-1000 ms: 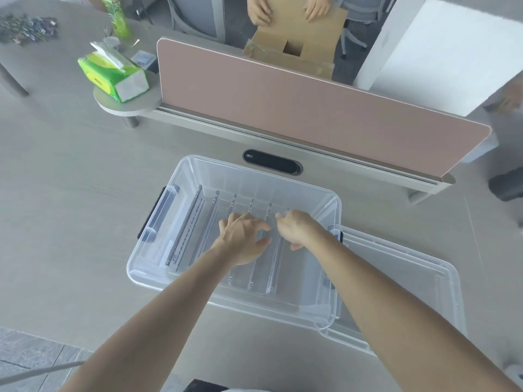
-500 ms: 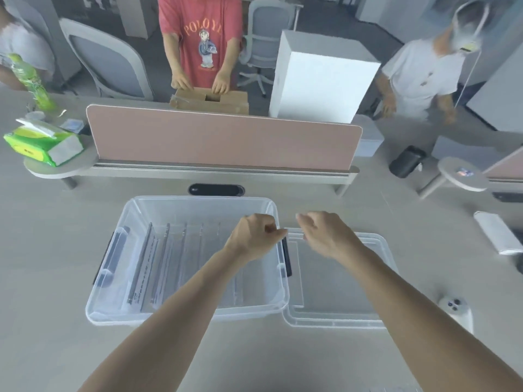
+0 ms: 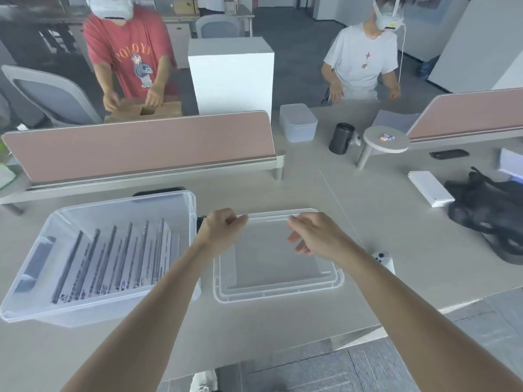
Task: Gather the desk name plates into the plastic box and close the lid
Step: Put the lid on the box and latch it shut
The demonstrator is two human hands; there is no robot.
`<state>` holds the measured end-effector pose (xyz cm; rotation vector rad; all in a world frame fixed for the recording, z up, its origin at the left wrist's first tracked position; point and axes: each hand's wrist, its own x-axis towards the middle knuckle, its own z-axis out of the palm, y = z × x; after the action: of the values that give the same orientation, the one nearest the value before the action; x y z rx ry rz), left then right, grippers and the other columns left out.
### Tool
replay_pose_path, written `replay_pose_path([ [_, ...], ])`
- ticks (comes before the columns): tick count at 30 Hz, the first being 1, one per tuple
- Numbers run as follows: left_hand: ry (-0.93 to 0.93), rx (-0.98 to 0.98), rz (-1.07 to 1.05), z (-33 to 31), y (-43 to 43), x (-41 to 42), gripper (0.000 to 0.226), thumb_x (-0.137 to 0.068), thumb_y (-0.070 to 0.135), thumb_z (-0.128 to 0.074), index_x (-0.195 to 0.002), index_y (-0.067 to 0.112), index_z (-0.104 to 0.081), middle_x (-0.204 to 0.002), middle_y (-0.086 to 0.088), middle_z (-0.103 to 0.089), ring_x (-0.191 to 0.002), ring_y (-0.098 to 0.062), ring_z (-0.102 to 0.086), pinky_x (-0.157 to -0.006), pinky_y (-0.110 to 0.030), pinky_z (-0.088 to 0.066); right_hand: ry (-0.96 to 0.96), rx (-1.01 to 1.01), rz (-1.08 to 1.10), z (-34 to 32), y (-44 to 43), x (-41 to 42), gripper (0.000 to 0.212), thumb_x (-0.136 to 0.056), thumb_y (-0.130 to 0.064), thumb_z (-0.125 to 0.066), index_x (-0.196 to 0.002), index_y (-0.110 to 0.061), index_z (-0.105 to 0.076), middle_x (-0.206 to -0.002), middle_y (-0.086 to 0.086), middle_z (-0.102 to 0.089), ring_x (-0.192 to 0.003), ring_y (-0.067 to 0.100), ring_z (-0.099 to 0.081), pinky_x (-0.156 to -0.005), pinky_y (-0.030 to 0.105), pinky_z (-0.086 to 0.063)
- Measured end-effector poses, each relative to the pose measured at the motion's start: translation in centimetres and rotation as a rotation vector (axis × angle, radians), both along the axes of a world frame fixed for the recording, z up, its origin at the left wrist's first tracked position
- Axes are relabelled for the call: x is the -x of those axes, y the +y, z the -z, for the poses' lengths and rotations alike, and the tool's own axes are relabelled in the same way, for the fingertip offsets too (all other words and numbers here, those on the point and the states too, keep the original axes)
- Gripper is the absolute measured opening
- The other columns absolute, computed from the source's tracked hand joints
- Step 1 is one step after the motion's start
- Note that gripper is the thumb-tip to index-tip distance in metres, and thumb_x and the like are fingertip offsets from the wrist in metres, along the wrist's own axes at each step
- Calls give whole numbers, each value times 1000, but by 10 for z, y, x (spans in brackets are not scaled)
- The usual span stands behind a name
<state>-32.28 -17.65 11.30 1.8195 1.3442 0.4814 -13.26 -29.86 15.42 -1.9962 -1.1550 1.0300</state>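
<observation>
Clear plastic box (image 3: 124,203): open, on pale desk (image 3: 283,335), left side.
Transparent desk name plates (image 3: 113,258): upright in rows inside the box.
Clear rectangular plastic lid (image 3: 268,267): flat on the desk, just right of the box.
Left hand (image 3: 223,230): fingers curled, pinching the lid's far rim.
Right hand (image 3: 314,236): loosely curled over the far rim; I cannot tell whether it grips.

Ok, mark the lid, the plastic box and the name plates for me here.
lid (image 3: 271,267), head view, on its flat middle panel.
plastic box (image 3: 121,214), head view, on its far wall.
name plates (image 3: 123,256), head view, on a middle plate of the row.
</observation>
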Motion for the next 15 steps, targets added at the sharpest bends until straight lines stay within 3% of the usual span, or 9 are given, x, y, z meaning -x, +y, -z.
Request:
replay_pose_path([
  [4,-94,148,-80,12,-4,-8,39,-85,53,-59,-82,14,-58,-76,-2,-58,-63,-19,-52,-62,-28,-43,-6,17,33,15,-6,-36,36,-97,-44,-46,-95,-15,-67,-89,-1,-74,-67,17,-71,-70,31,-52],
  [7,-155,221,-150,26,3,-11,75,-67,70,-54,-96,1,-56,-71,-1,-50,-64,-19,-49,-66,-36,-45,10,11,106,29,2,-59,42,-94,-42,-49,-95,-4,-67,-91,6,-74,-64,18,-70,-69,32,-52],
  [8,-162,236,-170,31,6,-14,77,-69,70,-53,-97,-2,-53,-68,-4,-45,-65,-19,-46,-66,-39,-46,11,14,128,33,6,-66,44,-93,-42,-49,-96,-2,-67,-91,7,-74,-64,19,-69,-70,32,-52],
  [11,-165,269,-220,43,15,-25,52,-79,60,-49,-76,8,-52,-69,-4,-41,-66,-19,-41,-66,-33,-40,7,43,167,49,20,-84,47,-93,-42,-49,-95,2,-65,-87,8,-73,-63,20,-68,-69,34,-53],
  [13,-158,275,-249,57,29,-33,38,-79,59,-46,-74,21,-45,-73,-5,-39,-68,-19,-38,-68,-33,-32,24,79,193,60,34,-97,45,-92,-41,-51,-93,2,-65,-80,5,-68,-62,19,-66,-64,32,-50],
  [15,-133,284,-257,73,45,-42,37,-78,58,-44,-74,22,-45,-70,-5,-38,-64,-19,-37,-67,-33,-31,27,117,225,70,50,-109,42,-90,-38,-52,-90,1,-67,-79,4,-66,-63,21,-65,-63,32,-49],
])
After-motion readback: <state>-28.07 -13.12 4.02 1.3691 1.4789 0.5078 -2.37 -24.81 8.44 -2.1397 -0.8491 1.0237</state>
